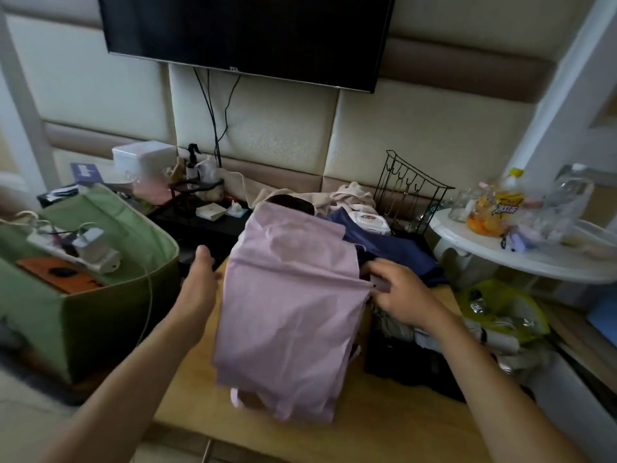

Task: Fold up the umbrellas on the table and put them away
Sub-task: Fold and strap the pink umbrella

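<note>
**Pink umbrella between both hands**

Nearest me, the pale pink fabric umbrella (290, 305) lies lengthwise on the light wooden counter (394, 426), its canopy loosely gathered in flat folds and its pink handle loop peeking out at the near end. My left hand (200, 279) lies flat against the canopy's left edge, fingers straight and relaxed, gripping nothing. My right hand (397, 292) is at the canopy's right edge with fingers curled, pinching a small pink strap or tab of the umbrella there.

Just beyond the right side of the pink canopy lies a dark navy blue fabric umbrella (390, 248), partly hidden behind it. Beside my right wrist sits a black wire basket (410, 355) with crumpled things in it. Farther back stands a black wire rack (407, 192) with hooks, and beige cloths are heaped against the padded wall. To the left is a green fabric storage bin (110, 262) holding a white power strip and plugs. On the right, a white round side table (521, 259) carries bottles and plastic bags. A black flat television (247, 31) hangs above on the wall.
</note>
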The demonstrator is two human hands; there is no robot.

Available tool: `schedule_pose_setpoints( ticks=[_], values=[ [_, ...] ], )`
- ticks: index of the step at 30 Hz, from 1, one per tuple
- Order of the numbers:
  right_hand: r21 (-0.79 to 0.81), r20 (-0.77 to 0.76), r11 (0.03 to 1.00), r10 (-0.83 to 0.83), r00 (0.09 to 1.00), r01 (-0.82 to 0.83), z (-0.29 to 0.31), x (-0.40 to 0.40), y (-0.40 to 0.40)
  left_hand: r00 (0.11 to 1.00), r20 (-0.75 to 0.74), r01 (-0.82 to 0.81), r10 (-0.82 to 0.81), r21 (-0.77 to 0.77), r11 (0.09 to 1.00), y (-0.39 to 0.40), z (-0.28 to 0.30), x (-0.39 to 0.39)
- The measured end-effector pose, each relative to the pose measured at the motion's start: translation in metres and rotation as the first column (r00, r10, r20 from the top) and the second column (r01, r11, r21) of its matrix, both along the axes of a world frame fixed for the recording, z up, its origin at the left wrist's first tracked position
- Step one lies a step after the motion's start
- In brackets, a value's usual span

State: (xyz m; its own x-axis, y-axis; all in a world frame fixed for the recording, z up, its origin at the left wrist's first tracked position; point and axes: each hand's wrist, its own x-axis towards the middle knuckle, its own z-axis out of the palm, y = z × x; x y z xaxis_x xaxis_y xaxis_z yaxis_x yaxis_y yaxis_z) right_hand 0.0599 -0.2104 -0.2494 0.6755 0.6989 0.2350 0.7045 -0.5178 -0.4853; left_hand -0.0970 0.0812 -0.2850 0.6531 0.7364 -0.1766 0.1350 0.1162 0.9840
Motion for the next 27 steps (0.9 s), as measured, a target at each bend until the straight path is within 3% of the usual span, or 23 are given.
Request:
schedule_pose_setpoints(
  ticks=[2, 4, 6, 12, 17, 21, 23, 25, 27],
  values=[
    [0.000, -0.011, 1.000, 0.003, 1.000, -0.003, -0.004, -0.012, 0.005, 0.994, 0.031, 0.106, -0.101, -0.245, 0.964, 0.003, 0.003, -0.009],
    [-0.011, 0.010, 0.999, -0.032, 0.999, 0.032, -0.015, -0.020, 0.010, 0.974, -0.002, 0.210, -0.225, -0.350, 0.913, -0.010, 0.001, -0.025],
    [-0.030, 0.044, 0.996, -0.079, 0.996, 0.080, -0.031, -0.024, 0.016, 0.954, -0.067, 0.251, -0.292, -0.352, 0.901, -0.019, -0.002, -0.038],
    [-0.028, 0.067, 0.962, -0.270, 0.961, 0.272, -0.079, -0.029, 0.032, 0.980, -0.107, 0.120, -0.170, -0.368, 0.922, -0.024, -0.004, -0.048],
    [0.005, 0.183, 0.911, -0.407, 0.895, 0.413, -0.083, -0.024, 0.043, 0.950, -0.245, 0.123, -0.192, -0.271, 0.955, -0.025, -0.009, -0.044],
    [0.008, 0.279, 0.851, -0.505, 0.816, 0.524, -0.078, -0.029, 0.050, 0.936, -0.245, 0.178, -0.255, -0.295, 0.939, -0.023, -0.019, -0.034],
    [0.149, 0.360, 0.860, -0.506, 0.784, 0.487, -0.073, -0.042, 0.055, 0.926, -0.270, 0.179, -0.262, -0.297, 0.938, -0.025, -0.020, -0.028],
    [0.353, 0.442, 0.881, -0.453, 0.775, 0.314, -0.068, -0.059, 0.058, 0.918, -0.303, 0.175, -0.257, -0.273, 0.946, -0.026, -0.020, -0.022],
    [0.449, 0.520, 0.886, -0.365, 0.772, 0.117, -0.063, -0.077, 0.060, 0.917, -0.324, 0.161, -0.232, -0.233, 0.959, -0.025, -0.021, -0.018]
  ],
)
